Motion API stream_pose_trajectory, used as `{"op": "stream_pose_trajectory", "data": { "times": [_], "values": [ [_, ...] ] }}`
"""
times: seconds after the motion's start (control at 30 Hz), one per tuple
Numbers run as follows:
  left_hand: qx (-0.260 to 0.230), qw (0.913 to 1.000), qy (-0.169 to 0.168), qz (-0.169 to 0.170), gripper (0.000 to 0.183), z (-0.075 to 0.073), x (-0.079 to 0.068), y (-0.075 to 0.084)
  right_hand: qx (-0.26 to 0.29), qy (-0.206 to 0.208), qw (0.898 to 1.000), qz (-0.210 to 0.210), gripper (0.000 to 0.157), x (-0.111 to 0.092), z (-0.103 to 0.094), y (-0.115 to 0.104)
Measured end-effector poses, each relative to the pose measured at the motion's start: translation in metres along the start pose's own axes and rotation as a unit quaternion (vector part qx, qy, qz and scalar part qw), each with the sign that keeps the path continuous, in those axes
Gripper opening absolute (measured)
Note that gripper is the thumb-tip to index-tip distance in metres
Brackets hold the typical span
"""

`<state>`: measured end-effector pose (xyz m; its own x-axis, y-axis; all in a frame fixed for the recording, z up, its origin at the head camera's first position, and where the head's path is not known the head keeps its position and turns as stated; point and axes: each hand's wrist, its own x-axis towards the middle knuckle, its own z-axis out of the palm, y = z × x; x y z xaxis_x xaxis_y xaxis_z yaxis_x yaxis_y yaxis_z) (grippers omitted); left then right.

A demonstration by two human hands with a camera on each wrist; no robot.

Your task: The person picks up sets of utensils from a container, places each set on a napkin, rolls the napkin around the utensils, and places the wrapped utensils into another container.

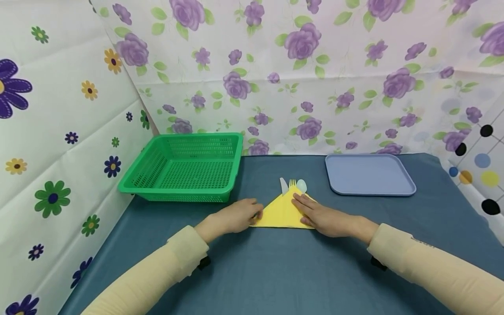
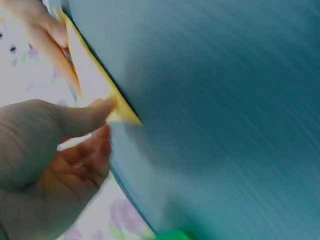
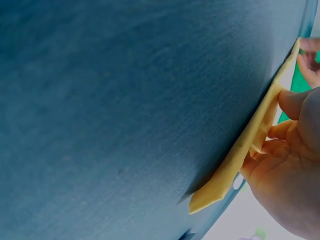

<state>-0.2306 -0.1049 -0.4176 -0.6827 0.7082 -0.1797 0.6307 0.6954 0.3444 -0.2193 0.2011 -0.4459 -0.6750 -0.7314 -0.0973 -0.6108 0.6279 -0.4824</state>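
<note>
A yellow napkin (image 1: 280,213), folded into a triangle, lies on the table with its long edge toward me. From its peak stick out a pale knife (image 1: 284,185), a yellow fork (image 1: 292,183) and a pale green spoon (image 1: 301,186); their lower parts are hidden. My right hand (image 1: 324,216) lies across the napkin's right side, fingers stretched and touching it. At the left corner is my left hand (image 1: 237,215). Its thumb (image 2: 92,117) meets the cloth in the left wrist view, while the fingers (image 2: 82,162) bend a little apart from the thumb.
A green plastic basket (image 1: 177,197) stands at the back left, close to the flowered cloth wall (image 1: 236,109). A blue-grey tray (image 1: 370,175) lies at the back right. Dark blue cloth covers the table (image 1: 275,271).
</note>
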Motion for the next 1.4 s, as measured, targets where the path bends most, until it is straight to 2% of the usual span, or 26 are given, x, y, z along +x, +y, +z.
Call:
{"op": "stream_pose_trajectory", "data": {
  "times": [0.1, 0.2, 0.27, 0.37, 0.5, 0.87, 1.1, 1.4],
  "values": [
    [0.008, 0.9989, 0.016, 0.044, 0.006, 0.003, 0.017, 0.017, 0.001, 0.001, 1.000, 0.002, 0.062, -0.001, 0.000, 0.000],
    [-0.018, 0.9971, 0.015, 0.072, 0.003, 0.010, 0.033, 0.026, 0.005, 0.003, 1.000, 0.004, 0.062, -0.001, 0.000, 0.000],
    [-0.024, 0.9973, 0.013, 0.069, 0.009, 0.015, 0.040, 0.025, 0.008, 0.002, 1.000, 0.001, 0.062, -0.002, 0.000, 0.000],
    [-0.026, 0.9982, 0.013, 0.053, 0.015, 0.017, 0.041, 0.017, 0.009, 0.001, 1.000, 0.001, 0.062, -0.002, 0.000, 0.000],
    [-0.036, 0.9983, 0.010, 0.045, 0.015, 0.013, 0.034, 0.003, 0.001, 0.001, 1.000, 0.007, 0.063, -0.002, -0.001, 0.001],
    [-0.089, 0.9958, -0.007, 0.022, 0.011, 0.002, -0.002, -0.031, 0.002, -0.004, 1.000, -0.006, 0.064, 0.001, 0.001, 0.003],
    [-0.124, 0.9918, -0.019, -0.023, 0.017, -0.002, -0.016, -0.034, 0.009, -0.006, 1.000, -0.008, 0.064, 0.000, 0.001, 0.002],
    [-0.123, 0.9919, -0.005, -0.033, 0.015, 0.001, -0.020, -0.033, 0.002, -0.011, 1.000, 0.002, 0.064, -0.001, 0.000, 0.002]
  ]
}}
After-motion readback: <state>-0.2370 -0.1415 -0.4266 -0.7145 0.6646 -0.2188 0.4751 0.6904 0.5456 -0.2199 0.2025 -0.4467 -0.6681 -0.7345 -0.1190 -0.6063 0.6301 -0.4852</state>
